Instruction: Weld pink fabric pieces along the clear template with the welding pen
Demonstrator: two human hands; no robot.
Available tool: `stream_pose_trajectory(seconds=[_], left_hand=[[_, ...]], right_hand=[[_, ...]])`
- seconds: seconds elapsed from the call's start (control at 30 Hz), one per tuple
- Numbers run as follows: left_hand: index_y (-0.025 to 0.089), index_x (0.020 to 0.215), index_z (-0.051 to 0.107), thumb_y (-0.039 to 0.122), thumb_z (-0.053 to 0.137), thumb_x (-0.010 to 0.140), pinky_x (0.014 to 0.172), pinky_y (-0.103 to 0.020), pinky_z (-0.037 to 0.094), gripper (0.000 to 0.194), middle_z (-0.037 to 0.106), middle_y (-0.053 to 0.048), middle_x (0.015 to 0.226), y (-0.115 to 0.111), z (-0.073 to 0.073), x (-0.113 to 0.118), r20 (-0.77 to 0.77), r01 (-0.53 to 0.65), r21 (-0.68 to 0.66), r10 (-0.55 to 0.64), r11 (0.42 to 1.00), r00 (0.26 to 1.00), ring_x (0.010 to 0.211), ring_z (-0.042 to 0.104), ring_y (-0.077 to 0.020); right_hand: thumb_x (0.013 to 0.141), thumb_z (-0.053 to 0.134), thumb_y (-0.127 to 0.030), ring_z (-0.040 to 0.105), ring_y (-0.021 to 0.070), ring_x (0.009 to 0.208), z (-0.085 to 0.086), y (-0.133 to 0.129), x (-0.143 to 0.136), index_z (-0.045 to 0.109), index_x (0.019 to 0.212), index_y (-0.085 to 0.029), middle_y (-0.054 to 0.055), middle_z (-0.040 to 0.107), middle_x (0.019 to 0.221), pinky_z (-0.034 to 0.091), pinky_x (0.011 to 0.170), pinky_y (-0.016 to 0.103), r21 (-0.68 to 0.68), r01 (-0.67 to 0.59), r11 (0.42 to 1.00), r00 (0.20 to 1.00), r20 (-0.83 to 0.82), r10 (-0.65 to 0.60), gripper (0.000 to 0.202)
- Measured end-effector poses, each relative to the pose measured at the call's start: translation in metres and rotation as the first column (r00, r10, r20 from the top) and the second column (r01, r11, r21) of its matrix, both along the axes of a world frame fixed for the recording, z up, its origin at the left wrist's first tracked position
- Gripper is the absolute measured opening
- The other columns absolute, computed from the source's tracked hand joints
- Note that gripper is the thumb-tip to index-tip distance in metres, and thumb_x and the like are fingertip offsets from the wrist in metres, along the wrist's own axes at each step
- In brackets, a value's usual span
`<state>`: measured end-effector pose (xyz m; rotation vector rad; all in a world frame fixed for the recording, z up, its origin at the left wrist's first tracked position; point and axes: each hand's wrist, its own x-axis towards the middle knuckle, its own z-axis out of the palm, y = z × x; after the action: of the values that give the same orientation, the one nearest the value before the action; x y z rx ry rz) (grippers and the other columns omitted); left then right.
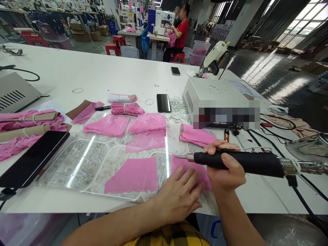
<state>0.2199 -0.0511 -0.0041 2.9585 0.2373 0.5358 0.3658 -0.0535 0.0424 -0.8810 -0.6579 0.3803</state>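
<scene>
My right hand (228, 171) is wrapped around a corded black handpiece (251, 163) with a narrow metal tip pointing left. That tip hovers over, or touches, the upper edge of a pink fabric piece (176, 165); I cannot tell which. My left hand (179, 194) lies on the same piece with its fingers spread, slightly blurred, and covers part of it. Left of it, another cut pink fabric piece (135, 176) lies flat on a clear sheet (77, 167). Farther back are pink lace pieces (106, 124) and a folded pink stack (196, 135).
A grey metal box (212, 92) stands at back right, with cables (276, 147) running toward the handpiece. A phone (163, 103) lies mid-table, and a dark tablet-like device (33, 157) at left. Tied pink bundles (126, 108) and a glue gun (214, 58) are farther back.
</scene>
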Motion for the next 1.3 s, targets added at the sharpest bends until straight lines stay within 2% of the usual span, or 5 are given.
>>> stream_pose_trajectory(seconds=[0.17, 0.37, 0.87, 1.13, 1.3], left_hand=[[0.008, 0.113, 0.061, 0.033, 0.047, 0.098, 0.101, -0.037, 0.042, 0.033, 0.063, -0.015, 0.12, -0.006, 0.006, -0.015, 0.091, 0.129, 0.032, -0.131, 0.991, 0.987, 0.114, 0.058, -0.0253], [0.008, 0.105, 0.064, 0.027, 0.049, 0.097, 0.096, -0.035, 0.047, 0.026, 0.066, -0.016, 0.112, -0.006, 0.0, -0.027, 0.109, 0.115, 0.024, -0.117, 0.993, 0.987, 0.109, 0.061, -0.0231], [0.006, 0.108, 0.064, 0.025, 0.049, 0.097, 0.098, -0.034, 0.047, 0.027, 0.065, -0.014, 0.113, -0.004, 0.0, -0.027, 0.158, 0.125, 0.029, -0.128, 0.992, 0.979, 0.109, 0.06, -0.0236], [0.005, 0.103, 0.066, 0.022, 0.05, 0.095, 0.095, -0.034, 0.049, 0.024, 0.067, -0.013, 0.11, -0.004, 0.001, -0.027, 0.21, 0.131, 0.036, -0.135, 0.991, 0.968, 0.103, 0.061, -0.0227], [0.005, 0.103, 0.066, 0.023, 0.051, 0.095, 0.096, -0.035, 0.049, 0.025, 0.066, -0.014, 0.111, -0.004, 0.0, -0.027, 0.206, 0.13, 0.048, -0.137, 0.99, 0.969, 0.104, 0.061, -0.0237]], right_hand=[[0.061, 0.053, -0.022, 0.05, 0.0114, 0.055, -0.001, -0.009, 0.004, 0.06, 0.071, -0.018, 0.002, 0.056, 0.074, 0.045, 0.057, 0.033, -0.014, -0.051, 0.999, 0.999, 0.001, 0.051, 0.013], [0.062, 0.055, -0.024, 0.05, 0.0111, 0.054, -0.004, -0.009, -0.001, 0.061, 0.071, -0.018, 0.001, 0.056, 0.074, 0.045, 0.056, 0.032, -0.036, -0.096, 0.995, 0.995, 0.005, 0.096, 0.012], [0.065, 0.057, -0.022, 0.051, 0.0117, 0.057, -0.005, -0.01, -0.002, 0.061, 0.074, -0.019, 0.001, 0.057, 0.076, 0.047, 0.058, 0.033, -0.034, -0.141, 0.989, 0.987, 0.078, 0.144, 0.01], [0.067, 0.058, -0.024, 0.051, 0.0113, 0.054, -0.003, -0.018, 0.001, 0.063, 0.075, -0.018, 0.002, 0.057, 0.074, 0.046, 0.053, 0.031, -0.043, -0.287, 0.957, 0.956, 0.055, 0.289, 0.012], [0.068, 0.059, -0.024, 0.052, 0.011, 0.055, -0.003, -0.02, 0.001, 0.063, 0.076, -0.018, 0.002, 0.057, 0.075, 0.047, 0.055, 0.031, -0.039, -0.312, 0.949, 0.949, 0.035, 0.313, 0.011]])
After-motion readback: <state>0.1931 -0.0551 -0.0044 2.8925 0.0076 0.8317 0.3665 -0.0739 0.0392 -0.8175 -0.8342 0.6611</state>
